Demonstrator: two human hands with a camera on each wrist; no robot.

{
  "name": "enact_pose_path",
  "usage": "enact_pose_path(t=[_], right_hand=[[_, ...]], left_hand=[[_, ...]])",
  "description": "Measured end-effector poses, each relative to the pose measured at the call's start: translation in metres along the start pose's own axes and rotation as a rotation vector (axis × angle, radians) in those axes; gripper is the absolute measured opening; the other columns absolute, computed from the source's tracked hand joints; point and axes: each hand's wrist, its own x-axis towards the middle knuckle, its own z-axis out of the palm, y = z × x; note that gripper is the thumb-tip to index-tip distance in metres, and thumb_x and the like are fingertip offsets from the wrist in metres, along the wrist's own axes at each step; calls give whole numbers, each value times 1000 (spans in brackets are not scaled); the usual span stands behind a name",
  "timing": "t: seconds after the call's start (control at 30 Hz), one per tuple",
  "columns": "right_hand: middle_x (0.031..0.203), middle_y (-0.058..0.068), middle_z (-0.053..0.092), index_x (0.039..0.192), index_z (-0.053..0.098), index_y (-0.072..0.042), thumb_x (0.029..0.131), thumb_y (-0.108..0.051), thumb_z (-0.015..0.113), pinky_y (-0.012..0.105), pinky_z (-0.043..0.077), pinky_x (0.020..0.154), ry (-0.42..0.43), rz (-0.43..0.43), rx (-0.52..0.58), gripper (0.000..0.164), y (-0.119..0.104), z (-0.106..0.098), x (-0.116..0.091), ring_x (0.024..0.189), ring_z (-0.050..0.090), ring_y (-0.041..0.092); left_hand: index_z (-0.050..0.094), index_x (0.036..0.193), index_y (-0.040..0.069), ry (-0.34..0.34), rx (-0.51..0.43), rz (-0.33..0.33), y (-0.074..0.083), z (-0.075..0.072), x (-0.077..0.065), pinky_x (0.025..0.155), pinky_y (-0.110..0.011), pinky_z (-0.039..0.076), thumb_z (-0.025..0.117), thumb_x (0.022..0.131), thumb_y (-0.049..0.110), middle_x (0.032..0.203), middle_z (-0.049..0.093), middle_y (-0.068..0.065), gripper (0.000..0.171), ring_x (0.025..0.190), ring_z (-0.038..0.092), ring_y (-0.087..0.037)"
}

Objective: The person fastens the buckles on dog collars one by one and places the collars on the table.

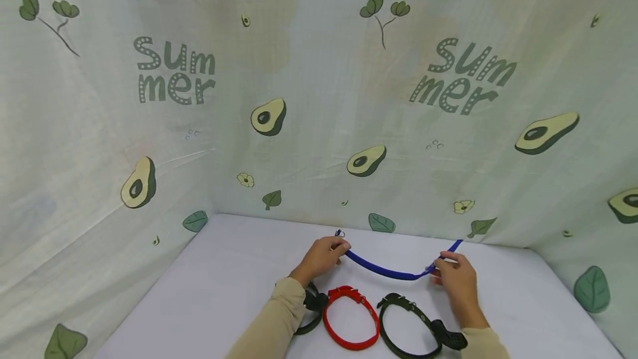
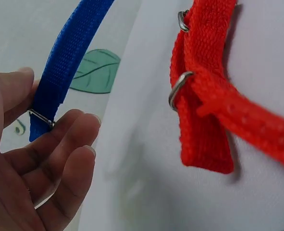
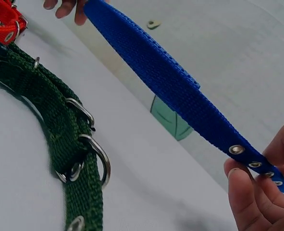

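A blue nylon dog collar (image 1: 381,272) hangs unfastened between my two hands, sagging in the middle. At its buckle end, my left hand (image 1: 321,256) pinches the strap between thumb and fingers; the metal buckle (image 2: 41,118) shows there in the left wrist view. My right hand (image 1: 457,278) pinches the other end, where a row of metal eyelets (image 3: 236,149) runs along the strap. Below them on the table lie a fastened red collar (image 1: 349,344) and a fastened dark green collar (image 3: 60,130), both with metal rings.
Another dark collar (image 1: 310,327) lies left of the red one, partly hidden by my left wrist. The white table (image 1: 209,276) meets a cloth backdrop (image 1: 309,181) printed with avocados and leaves. Black camera units sit at both wrists.
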Motion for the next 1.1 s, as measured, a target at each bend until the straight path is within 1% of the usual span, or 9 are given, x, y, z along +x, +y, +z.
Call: enact_pose_path(t=[0.13,0.23,0.3,0.47,0.53,0.63,0.77,0.93,1.1], right_hand=[[101,18,65,140,46,1,97,-7,58,28,58,59,41,-24,19,45,-8,2,-9,68,68,10],[105,20,64,148,42,-3,98,-8,57,27,57,58,48,-49,-4,52,-16,2,-17,67,68,12],[108,22,63,153,37,-5,98,-8,57,27,57,58,49,-65,-23,58,-21,2,-22,67,68,11],[117,27,60,159,22,-7,99,-11,59,27,56,58,31,-81,-67,70,-25,-1,-32,66,68,11],[120,28,59,160,19,-7,99,-12,59,28,55,57,23,-84,-92,73,-26,-2,-36,65,68,17],[122,30,60,160,17,-5,99,-11,58,28,53,55,25,-93,-119,74,-26,-4,-42,63,67,21],[124,30,62,159,15,-1,99,-7,55,28,53,54,26,-97,-117,72,-25,-4,-47,63,66,17],[121,29,63,158,13,3,99,-5,50,28,53,55,33,-102,-102,70,-23,-5,-50,65,67,14],[109,24,67,158,16,1,100,-5,52,28,52,54,66,-95,-91,68,-20,-8,-52,67,68,14]], left_hand=[[74,106,18,69,-51,10,6,-4,-10,64,-30,49,61,101,36,93,69,-4,23,74,64,-12],[75,105,18,116,-88,18,13,-7,-17,64,-30,48,63,100,35,95,71,-8,21,76,65,-16],[75,105,18,135,-96,23,18,-8,-23,63,-30,48,63,100,35,95,71,-8,21,76,65,-15],[75,107,19,154,-90,37,23,-6,-39,63,-30,48,63,100,36,93,70,-5,22,74,63,-9],[75,108,18,156,-88,48,24,-6,-43,63,-29,49,63,100,35,92,69,0,22,73,62,-7],[74,112,18,155,-75,66,27,-7,-46,62,-29,50,62,100,34,90,68,6,23,74,62,-6],[72,117,20,163,-84,61,28,-7,-48,61,-28,50,64,99,33,85,65,6,24,74,65,-11],[65,129,20,182,-188,35,29,0,-50,61,-28,50,68,97,31,84,61,4,34,73,67,-12],[50,146,22,203,-318,-8,32,9,-50,64,-29,54,69,96,26,88,62,0,54,71,66,-11]])
